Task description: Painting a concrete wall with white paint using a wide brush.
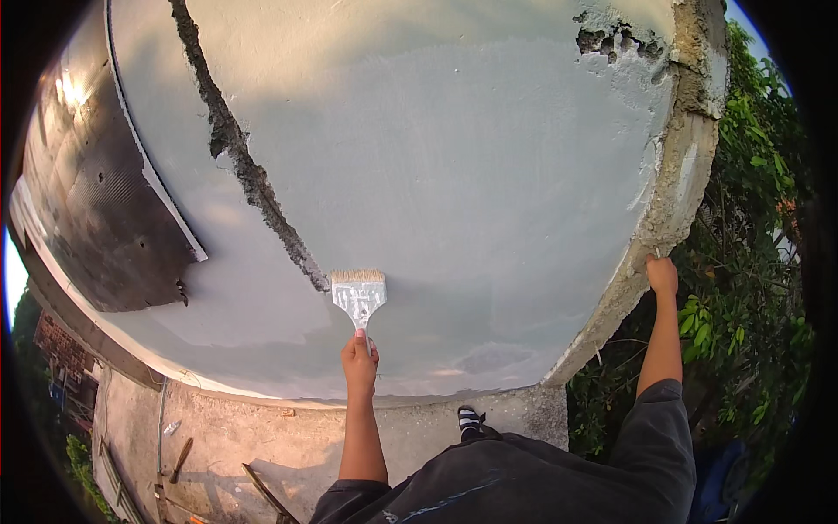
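My left hand (359, 367) grips the handle of a wide flat paintbrush (359, 296), its bristles pointing up the wall. White paint is smeared over the brush's ferrule and handle. The bristles are at the painted wall (452, 196), just right of the lower end of a long, rough crack (252, 177). Off to the right, my right hand (662, 274) is closed at the bare concrete edge (648, 262) of the wall. A small pale tip shows above those fingers; I cannot tell what it is.
Broken plaster (615, 42) pits the wall at upper right. A dark corrugated sheet (124, 196) covers the left side. Below lie a concrete ledge (406, 429), my sandalled foot (469, 419) and loose wood strips (268, 491). Leafy branches (727, 334) grow beyond the right edge, where the ledge ends.
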### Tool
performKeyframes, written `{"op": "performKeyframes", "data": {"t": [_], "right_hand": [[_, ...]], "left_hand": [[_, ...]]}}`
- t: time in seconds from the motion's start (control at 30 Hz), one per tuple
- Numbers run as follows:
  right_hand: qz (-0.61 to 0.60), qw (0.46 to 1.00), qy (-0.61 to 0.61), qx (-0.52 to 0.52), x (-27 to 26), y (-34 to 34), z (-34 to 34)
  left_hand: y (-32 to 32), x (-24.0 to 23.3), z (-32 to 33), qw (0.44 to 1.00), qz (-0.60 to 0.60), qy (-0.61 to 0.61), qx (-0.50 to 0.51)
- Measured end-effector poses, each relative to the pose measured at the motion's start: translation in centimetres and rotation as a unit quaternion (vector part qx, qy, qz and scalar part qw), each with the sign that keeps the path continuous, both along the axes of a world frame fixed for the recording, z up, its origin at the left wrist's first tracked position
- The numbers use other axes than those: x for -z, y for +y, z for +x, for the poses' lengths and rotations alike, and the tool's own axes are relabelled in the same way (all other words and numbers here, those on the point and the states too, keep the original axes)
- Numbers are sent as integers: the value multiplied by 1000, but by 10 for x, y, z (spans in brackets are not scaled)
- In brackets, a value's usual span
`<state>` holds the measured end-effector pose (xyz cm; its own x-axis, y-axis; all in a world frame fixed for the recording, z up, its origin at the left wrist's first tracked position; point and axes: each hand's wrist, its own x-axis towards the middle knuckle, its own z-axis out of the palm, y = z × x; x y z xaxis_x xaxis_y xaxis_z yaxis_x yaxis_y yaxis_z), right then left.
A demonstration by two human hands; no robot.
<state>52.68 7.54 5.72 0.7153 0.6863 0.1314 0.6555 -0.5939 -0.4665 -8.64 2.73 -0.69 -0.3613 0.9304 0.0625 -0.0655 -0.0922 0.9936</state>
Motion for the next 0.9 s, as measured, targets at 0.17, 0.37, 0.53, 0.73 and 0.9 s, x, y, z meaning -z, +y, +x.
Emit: {"op": "performKeyframes", "data": {"t": [0.17,0.37,0.53,0.73,0.9], "right_hand": [[-1,1000,7,-2,10,6,8],[-14,999,5,-28,18,9,29],[-80,986,-82,-120,20,14,27],[-7,999,-8,-49,32,15,42],[9,999,11,-31,16,7,21]], "left_hand": [[-24,4,-2,999,1,-16,-28],[-8,-68,-13,993,113,-8,-26],[20,-55,-21,997,58,-50,-18],[-1,-11,-14,999,-2,-49,-16],[-27,-16,-9,996,15,-44,-79]]}}
